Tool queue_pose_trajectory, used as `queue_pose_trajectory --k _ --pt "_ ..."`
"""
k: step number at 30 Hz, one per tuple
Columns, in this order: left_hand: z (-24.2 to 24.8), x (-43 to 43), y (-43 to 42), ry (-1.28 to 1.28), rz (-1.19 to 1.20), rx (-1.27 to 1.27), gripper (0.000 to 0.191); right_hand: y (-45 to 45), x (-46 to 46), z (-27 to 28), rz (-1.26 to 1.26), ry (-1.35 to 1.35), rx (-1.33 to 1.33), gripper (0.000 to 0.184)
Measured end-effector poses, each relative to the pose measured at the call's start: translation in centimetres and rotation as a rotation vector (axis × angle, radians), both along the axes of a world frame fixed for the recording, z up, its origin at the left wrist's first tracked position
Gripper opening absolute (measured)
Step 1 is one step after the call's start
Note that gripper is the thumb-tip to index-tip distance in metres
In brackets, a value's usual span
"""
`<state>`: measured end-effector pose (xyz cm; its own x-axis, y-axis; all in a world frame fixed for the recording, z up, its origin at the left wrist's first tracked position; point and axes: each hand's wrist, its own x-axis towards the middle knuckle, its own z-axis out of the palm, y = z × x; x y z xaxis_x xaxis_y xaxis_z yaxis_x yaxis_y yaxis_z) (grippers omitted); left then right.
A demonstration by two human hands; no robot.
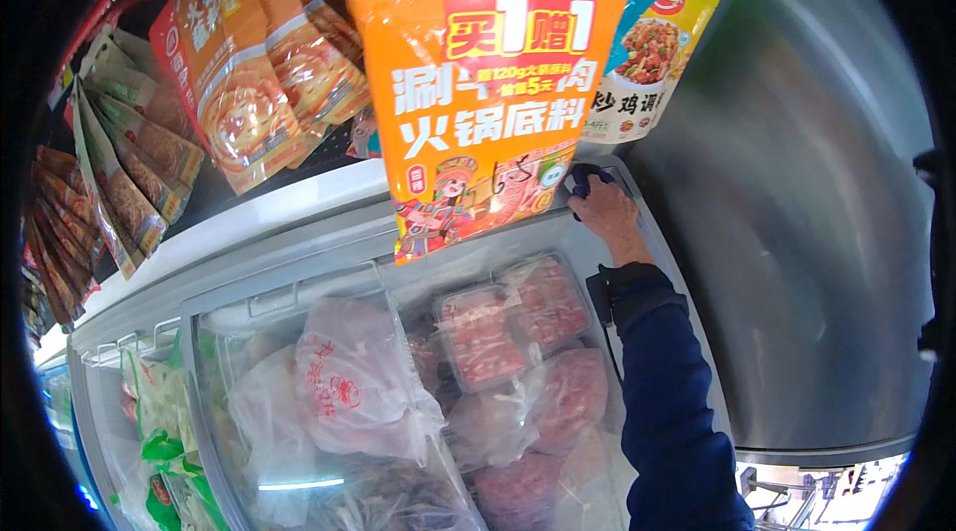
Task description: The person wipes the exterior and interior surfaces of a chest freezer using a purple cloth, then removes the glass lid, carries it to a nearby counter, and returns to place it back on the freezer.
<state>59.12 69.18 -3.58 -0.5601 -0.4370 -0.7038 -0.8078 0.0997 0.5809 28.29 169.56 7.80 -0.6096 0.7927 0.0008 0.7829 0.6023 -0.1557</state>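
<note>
My right hand (608,210) grips a dark purple cloth (590,177) and rests on the back right corner of the chest freezer's pale rim (621,183). The sleeve is dark blue. A large orange hotpot-seasoning packet (485,112) hangs just left of the hand, in front of part of the rim. Below the hand lie clear trays of sliced meat (482,337) and bagged red meat (571,396). My left hand is out of view.
A framed glass freezer lid (196,381) covers the left part, with a white plastic bag (351,381) beneath. A tall metal appliance (806,232) stands close on the right. Orange seasoning packets (239,98) and a yellow packet (650,45) hang above.
</note>
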Motion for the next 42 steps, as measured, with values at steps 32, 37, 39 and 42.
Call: queue_pose_trajectory --k 32,37,39,42 --pt "1.6 7.3 -3.4 0.071 -0.006 0.132 0.05 -18.6 -9.3 -0.9 0.453 0.293 -0.192 0.058" --pt "4.3 6.8 -2.9 0.324 -0.094 0.486 0.048 -18.0 -10.1 -2.6 0.548 0.386 0.05 0.062" --pt "5.2 7.4 -1.7 0.154 -0.823 -0.302 0.042 -12.4 -7.1 -2.7 0.508 0.297 -0.081 0.059" --pt "6.1 7.5 0.6 0.02 -0.719 -0.532 0.034 -9.6 -6.0 -3.0 0.473 0.199 -0.172 0.061"
